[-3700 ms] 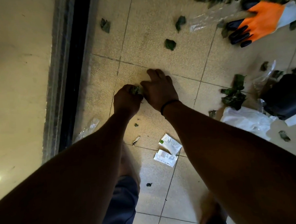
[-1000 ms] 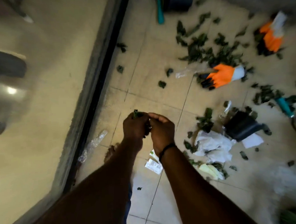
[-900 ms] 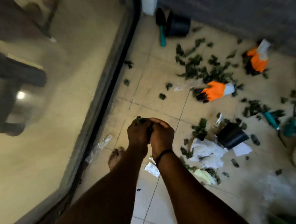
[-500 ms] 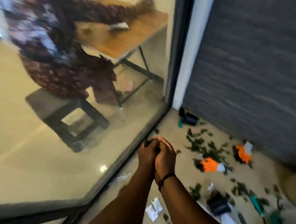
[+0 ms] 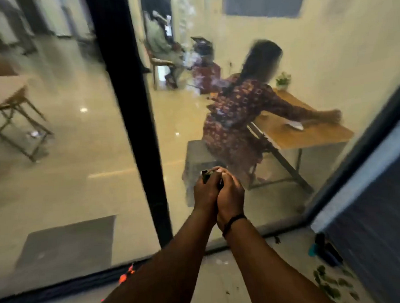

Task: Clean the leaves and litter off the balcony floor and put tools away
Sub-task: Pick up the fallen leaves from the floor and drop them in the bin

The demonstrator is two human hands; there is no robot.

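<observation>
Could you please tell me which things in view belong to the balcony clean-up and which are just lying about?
Part of the job:
- crumpled dark green leaves, clasped in left hand and right hand
- scattered green leaves on the floor
- teal-handled tool

Just there:
- wooden table
- small potted plant
- dark stool

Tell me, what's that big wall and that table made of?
The wall looks like glass: you see the room through it, with faint glare, held by a dark, probably metal, frame. The table top looks like wood, warm brown and smooth, on thin dark legs, likely metal.
</observation>
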